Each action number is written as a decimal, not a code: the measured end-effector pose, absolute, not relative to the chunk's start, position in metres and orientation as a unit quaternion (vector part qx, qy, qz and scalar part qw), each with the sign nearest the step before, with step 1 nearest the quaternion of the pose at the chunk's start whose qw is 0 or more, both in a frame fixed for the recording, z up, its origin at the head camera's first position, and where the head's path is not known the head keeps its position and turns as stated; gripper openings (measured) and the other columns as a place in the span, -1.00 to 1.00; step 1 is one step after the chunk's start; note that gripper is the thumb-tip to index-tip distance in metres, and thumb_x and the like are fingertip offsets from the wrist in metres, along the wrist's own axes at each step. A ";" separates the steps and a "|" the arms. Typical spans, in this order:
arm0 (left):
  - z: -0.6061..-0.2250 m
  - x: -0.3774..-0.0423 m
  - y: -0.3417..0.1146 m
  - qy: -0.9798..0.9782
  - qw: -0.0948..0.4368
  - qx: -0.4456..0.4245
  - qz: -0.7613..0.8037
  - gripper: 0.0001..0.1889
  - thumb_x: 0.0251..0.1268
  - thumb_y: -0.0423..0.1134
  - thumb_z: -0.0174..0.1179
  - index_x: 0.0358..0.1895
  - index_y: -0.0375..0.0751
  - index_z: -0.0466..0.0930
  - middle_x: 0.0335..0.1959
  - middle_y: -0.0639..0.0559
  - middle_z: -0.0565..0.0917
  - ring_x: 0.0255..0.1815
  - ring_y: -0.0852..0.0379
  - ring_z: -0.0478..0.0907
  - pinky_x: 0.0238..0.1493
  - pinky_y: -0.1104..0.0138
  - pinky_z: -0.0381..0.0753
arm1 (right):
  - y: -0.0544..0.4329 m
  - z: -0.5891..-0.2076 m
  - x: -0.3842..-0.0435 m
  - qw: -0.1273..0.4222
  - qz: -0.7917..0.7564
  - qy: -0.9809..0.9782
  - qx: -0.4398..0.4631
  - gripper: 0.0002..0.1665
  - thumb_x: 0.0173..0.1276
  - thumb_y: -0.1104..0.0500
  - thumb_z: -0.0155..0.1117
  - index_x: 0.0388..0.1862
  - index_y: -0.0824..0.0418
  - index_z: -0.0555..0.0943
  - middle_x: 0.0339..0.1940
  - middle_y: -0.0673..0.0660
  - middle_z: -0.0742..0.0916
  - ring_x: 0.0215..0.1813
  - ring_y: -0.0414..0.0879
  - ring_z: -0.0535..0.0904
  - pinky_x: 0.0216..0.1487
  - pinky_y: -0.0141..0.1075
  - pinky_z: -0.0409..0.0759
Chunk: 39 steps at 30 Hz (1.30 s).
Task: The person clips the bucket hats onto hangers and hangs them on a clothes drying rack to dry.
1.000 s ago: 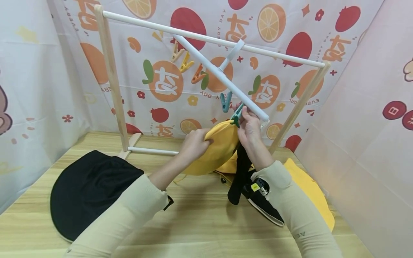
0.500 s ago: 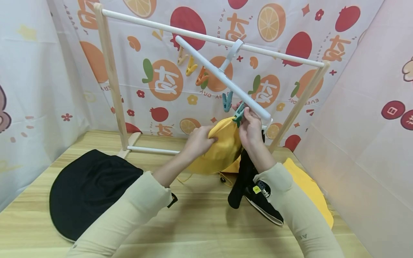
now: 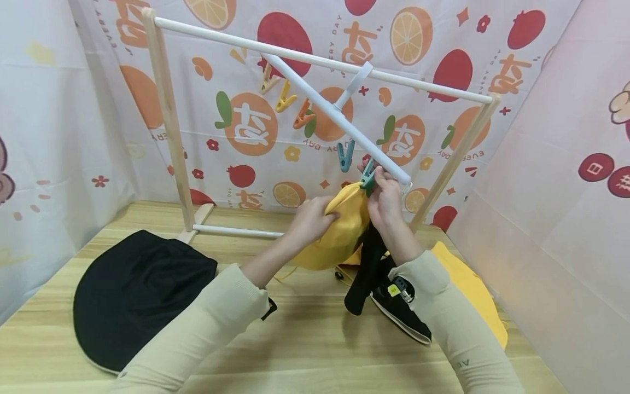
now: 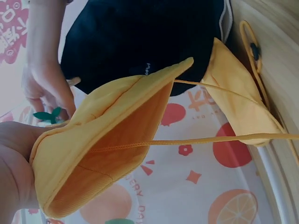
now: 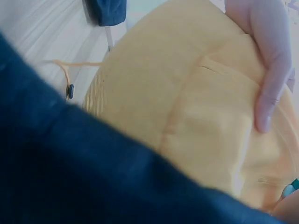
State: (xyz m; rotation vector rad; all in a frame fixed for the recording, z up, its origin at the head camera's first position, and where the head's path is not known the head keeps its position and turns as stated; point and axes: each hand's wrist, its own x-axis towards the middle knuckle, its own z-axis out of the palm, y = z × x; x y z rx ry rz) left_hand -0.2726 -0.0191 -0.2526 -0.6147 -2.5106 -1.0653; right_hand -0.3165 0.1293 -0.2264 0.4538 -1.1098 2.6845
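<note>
Yellow soft cloth hat: in air below white plastic hanger, edge meeting green plastic clip at 1 o'clock; if bite is full, cannot tell. Left hand, 9 o'clock: fingers curled, gripping hat edge. Right hand, 2 o'clock: pinching clip. Clipping looks nearly done, letting go not yet. Black cloth hat, 5 o'clock: seems already hung. Apparently left: four coloured plastic clips, toward 11 o'clock, holding nothing; wide black fabric cap, 8 o'clock, and yellow cloth piece, 4 o'clock, on pale wooden table.
</note>
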 end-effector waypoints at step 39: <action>-0.286 -0.263 -0.032 -0.887 0.006 -0.221 -0.404 -0.44 0.26 -0.13 0.17 0.27 -0.27 0.29 0.11 -0.21 0.49 -0.02 -0.07 0.52 -0.12 0.20 0.53 | 0.151 -0.253 -0.293 0.068 0.801 -0.574 0.160 -0.39 0.48 0.26 -0.17 0.43 0.35 -0.05 0.44 0.21 0.09 0.40 -0.08 0.05 0.31 -0.26 0.05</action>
